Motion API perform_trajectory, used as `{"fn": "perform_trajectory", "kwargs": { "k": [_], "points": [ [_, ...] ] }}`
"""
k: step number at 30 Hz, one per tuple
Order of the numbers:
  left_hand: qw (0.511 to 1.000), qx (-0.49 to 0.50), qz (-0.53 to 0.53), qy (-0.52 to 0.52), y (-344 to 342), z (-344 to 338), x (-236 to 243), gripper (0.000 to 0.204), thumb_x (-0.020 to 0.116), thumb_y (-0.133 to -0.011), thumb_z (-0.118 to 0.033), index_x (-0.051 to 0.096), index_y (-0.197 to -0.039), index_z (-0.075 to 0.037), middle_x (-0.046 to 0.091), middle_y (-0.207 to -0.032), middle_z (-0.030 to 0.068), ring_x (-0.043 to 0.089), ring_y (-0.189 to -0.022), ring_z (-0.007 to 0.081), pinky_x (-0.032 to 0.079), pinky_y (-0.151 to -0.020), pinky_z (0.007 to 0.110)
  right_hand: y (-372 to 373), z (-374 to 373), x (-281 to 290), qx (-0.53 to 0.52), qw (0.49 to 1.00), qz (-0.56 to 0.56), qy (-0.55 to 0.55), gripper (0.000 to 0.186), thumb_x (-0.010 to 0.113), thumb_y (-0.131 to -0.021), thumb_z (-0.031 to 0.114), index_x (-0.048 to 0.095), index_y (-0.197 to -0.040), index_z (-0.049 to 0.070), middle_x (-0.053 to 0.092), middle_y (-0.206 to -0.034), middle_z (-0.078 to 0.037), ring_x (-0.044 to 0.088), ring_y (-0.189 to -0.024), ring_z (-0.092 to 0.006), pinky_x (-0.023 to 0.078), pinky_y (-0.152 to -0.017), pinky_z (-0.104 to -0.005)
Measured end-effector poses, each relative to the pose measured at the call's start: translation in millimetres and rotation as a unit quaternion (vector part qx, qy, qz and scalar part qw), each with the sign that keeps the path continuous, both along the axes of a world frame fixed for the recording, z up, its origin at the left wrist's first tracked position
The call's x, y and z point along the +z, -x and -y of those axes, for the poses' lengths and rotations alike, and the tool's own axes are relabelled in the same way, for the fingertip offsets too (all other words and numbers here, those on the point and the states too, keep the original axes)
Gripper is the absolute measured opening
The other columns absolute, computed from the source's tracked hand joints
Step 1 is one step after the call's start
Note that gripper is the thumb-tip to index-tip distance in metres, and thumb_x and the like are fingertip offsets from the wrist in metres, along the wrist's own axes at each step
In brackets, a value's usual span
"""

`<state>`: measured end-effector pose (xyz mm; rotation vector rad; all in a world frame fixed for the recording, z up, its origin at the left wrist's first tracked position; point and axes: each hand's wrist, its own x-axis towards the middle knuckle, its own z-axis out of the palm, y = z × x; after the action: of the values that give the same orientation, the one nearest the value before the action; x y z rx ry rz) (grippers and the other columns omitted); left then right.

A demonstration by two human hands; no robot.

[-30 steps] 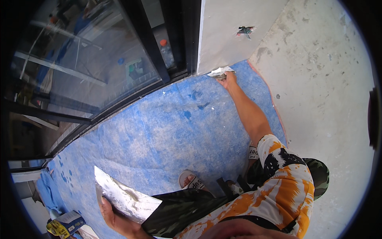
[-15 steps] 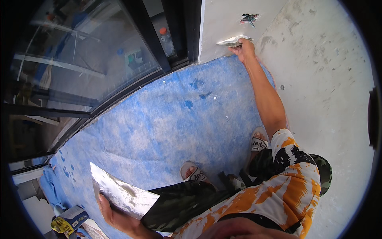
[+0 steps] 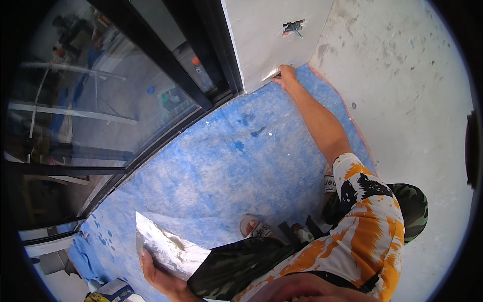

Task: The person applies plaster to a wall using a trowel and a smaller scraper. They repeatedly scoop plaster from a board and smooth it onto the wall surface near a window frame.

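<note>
A mottled blue floor covering (image 3: 211, 166) bears two sandalled feet (image 3: 254, 227).

Right hand (image 3: 288, 75) boxed in betw. wall (image 3: 261, 35) & floor sheet (image 3: 221, 166) (door frame (image 3: 221, 55) just beside); open rightward.

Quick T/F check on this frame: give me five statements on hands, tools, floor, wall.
1. The left hand holds a flat plaster board. True.
2. The right hand rests on the glass door. False: it presses a trowel to the white wall near its foot.
3. The floor cover is red. False: it is blue.
4. A small hole shows in the wall above the right hand. True.
5. The person is barefoot. False: sandals are on the feet.
</note>
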<state>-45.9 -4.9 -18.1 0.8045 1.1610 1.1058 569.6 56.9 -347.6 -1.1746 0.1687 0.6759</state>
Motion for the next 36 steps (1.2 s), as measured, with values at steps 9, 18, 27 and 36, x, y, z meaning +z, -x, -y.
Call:
{"fn": "perform_trajectory", "kwargs": {
  "k": [9, 18, 27, 36],
  "points": [
    [0.94, -0.186, 0.127, 0.255, -97, -95, -67, 0.039, 0.047, -0.107, -0.024, 0.056, -0.136, -0.001, 0.071, -0.119, 0.0118, 0.072, -0.101, 0.0244, 0.06, -0.088, 0.038, 170, 104, 168, 0.197, 0.938, 0.199, -0.206, 0.031, 0.055, -0.096, 0.009, 0.058, -0.124, -0.004, 0.069, -0.111, -0.014, 0.068, -0.105, -0.0236, 0.06, -0.085, -0.0407],
    [0.899, -0.305, 0.21, 0.235, -156, -122, -84, 0.034, 0.051, -0.102, -0.011, 0.057, -0.131, 0.004, 0.068, -0.114, 0.015, 0.063, -0.086, 0.0219, 0.059, -0.073, 0.032, 239, 123, 124, 0.305, 0.612, 0.727, 0.057, 0.065, 0.064, -0.088, 0.003, 0.053, -0.146, 0.027, 0.056, -0.133, -0.017, 0.062, -0.117, -0.034, 0.06, -0.086, -0.0457],
    [0.944, -0.238, 0.171, 0.153, -64, -30, 0, 0.033, 0.051, -0.106, -0.03, 0.063, -0.113, -0.001, 0.061, -0.081, 0.0051, 0.038, -0.054, 0.0095, 0.032, -0.042, 0.024, 18, 43, -31, -0.078, 0.995, -0.055, 0.014, 0.042, 0.054, -0.085, 0.005, 0.056, -0.125, -0.006, 0.067, -0.108, -0.023, 0.071, -0.094, -0.0379, 0.061, -0.068, -0.0622],
    [0.958, -0.159, 0.15, 0.187, -59, -27, -8, 0.03, 0.054, -0.105, -0.028, 0.065, -0.115, -0.002, 0.062, -0.078, 0.005, 0.038, -0.052, 0.0091, 0.029, -0.041, 0.023, 35, 15, 126, -0.115, 0.913, 0.325, 0.216, 0.048, 0.052, -0.084, 0.007, 0.053, -0.13, -0.006, 0.065, -0.113, -0.026, 0.07, -0.096, -0.0392, 0.063, -0.074, -0.054]
  ]
}}
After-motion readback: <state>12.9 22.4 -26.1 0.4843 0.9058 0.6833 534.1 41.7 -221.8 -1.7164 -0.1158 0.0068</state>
